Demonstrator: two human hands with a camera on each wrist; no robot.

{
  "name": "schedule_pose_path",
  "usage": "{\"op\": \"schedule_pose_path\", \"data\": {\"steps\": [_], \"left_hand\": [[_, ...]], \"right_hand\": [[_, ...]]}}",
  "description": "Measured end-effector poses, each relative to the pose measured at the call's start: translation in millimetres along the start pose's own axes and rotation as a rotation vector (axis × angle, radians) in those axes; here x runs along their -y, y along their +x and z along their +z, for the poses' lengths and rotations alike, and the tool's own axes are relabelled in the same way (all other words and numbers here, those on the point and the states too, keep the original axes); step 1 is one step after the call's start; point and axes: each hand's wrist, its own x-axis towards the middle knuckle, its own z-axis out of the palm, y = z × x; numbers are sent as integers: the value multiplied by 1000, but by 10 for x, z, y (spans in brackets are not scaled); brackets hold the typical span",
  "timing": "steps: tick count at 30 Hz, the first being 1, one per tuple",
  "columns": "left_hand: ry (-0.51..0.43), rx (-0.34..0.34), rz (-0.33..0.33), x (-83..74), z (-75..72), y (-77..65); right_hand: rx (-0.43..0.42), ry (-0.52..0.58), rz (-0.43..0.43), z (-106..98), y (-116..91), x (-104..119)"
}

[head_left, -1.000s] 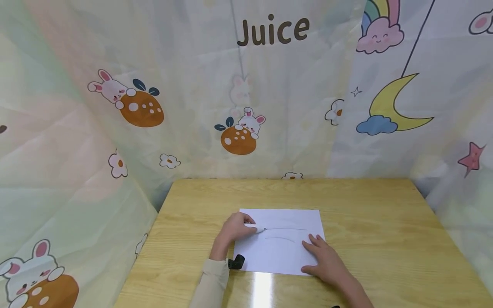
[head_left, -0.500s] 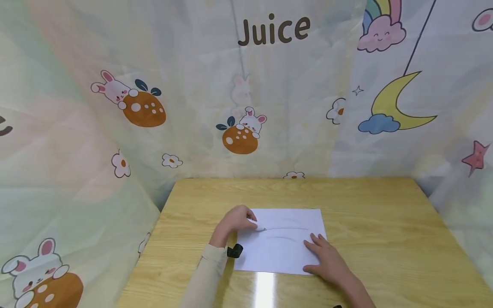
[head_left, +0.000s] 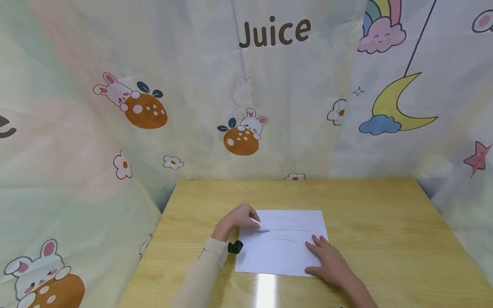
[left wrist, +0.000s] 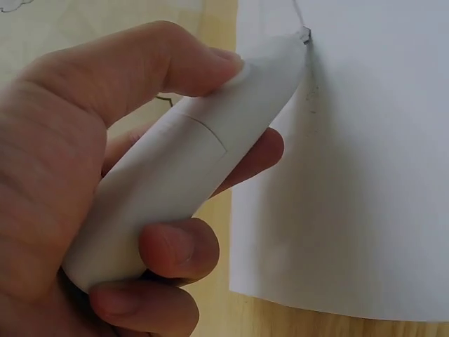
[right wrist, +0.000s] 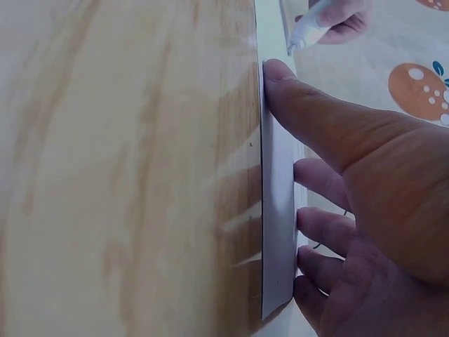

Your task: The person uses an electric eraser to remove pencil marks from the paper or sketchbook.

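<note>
A white sheet of paper (head_left: 285, 259) lies on the table with two thin, roughly horizontal grey lines across its upper half. My left hand (head_left: 242, 216) grips a thick white pen-shaped tool (left wrist: 165, 161), thumb along its top and fingers curled beneath. The small grey tip sits at the left end of the upper line (head_left: 289, 229); a few dark specks show on the paper beside it in the left wrist view. At the sheet's lower right, my right hand (head_left: 329, 263) rests on the paper with fingers spread and thumb (right wrist: 280, 74) near its front edge.
The wooden table (head_left: 385, 239) extends around the sheet, with a bright light reflection (head_left: 265, 291) near the front. Behind and beside it hangs a printed cloth backdrop (head_left: 192, 85). A black wrist camera (head_left: 235, 247) sits at the left cuff.
My left hand has risen slightly, so the white tool slopes more steeply toward its tip. The tip stays around the upper line's left end. My right hand keeps its place on the sheet.
</note>
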Motion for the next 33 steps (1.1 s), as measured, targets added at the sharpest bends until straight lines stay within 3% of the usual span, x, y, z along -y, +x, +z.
{"op": "schedule_pose_path", "data": {"steps": [4, 8, 14, 20, 29, 33], "left_hand": [[6, 9, -25, 61, 88, -50], [15, -39, -35, 102, 82, -74], [10, -9, 48, 37, 82, -20], [16, -36, -7, 23, 22, -51], [-3, -23, 28, -40, 71, -2], [2, -32, 14, -23, 71, -17]], "right_hand": [[54, 11, 39, 49, -94, -7], [29, -1, 13, 81, -70, -25], [12, -16, 6, 33, -30, -26], [9, -3, -1, 8, -22, -9], [6, -26, -5, -78, -6, -25], [24, -18, -2, -84, -11, -9]]}}
